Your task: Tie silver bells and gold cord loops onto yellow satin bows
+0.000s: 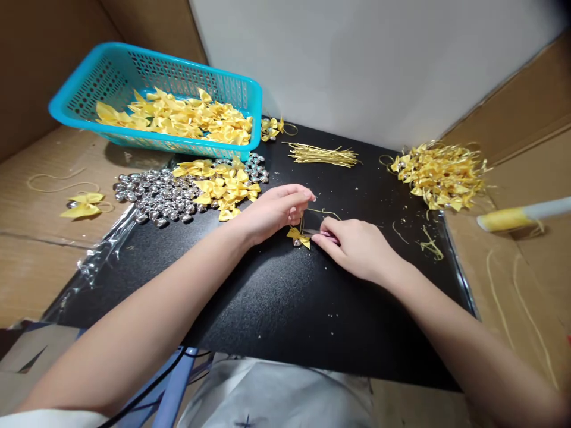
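My left hand (273, 212) and my right hand (357, 245) meet over the middle of a black mat (250, 297). Between them lies a small yellow ribbon bow (300, 236) with a thin gold cord (322, 211) looping up from it. My left fingers are pinched together at the cord above the bow. My right fingers are closed on a thin pink-handled metal tool (322, 233) whose tip touches the bow.
A turquoise basket (89, 77) of yellow bows stands at the back left. Silver heart beads (156, 196) and loose bows (223, 187) lie in front of it. Cut gold cords (322, 155) lie behind; finished corded bows (439, 172) are piled right. Cardboard walls surround the mat.
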A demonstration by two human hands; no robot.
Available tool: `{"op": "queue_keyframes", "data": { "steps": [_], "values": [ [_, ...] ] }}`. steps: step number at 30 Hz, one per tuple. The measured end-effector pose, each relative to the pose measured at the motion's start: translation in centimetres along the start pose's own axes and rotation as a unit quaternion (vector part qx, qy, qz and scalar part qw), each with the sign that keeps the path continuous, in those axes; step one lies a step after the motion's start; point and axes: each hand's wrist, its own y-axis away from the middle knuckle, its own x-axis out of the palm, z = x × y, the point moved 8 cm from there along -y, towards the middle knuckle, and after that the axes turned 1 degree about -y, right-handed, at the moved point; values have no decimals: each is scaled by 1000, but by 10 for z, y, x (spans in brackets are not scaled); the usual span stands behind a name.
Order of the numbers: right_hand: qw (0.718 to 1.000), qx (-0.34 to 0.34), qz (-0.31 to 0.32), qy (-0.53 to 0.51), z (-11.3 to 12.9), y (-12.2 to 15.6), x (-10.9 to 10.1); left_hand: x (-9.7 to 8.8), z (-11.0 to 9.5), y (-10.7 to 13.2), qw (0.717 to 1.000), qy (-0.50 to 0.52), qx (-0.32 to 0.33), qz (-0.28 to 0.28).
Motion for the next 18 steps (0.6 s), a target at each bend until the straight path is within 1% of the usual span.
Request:
{"op": "queue_keyframes", "data": {
  "steps": [8, 18],
  "values": [
    [1000, 12, -7, 25, 4, -2, 2, -1, 0, -1, 1000, 8, -5, -1],
    [999, 8, -30, 21, 4, -3, 4, -2, -1, -1, 1000, 8, -12, -3]
  ]
}}
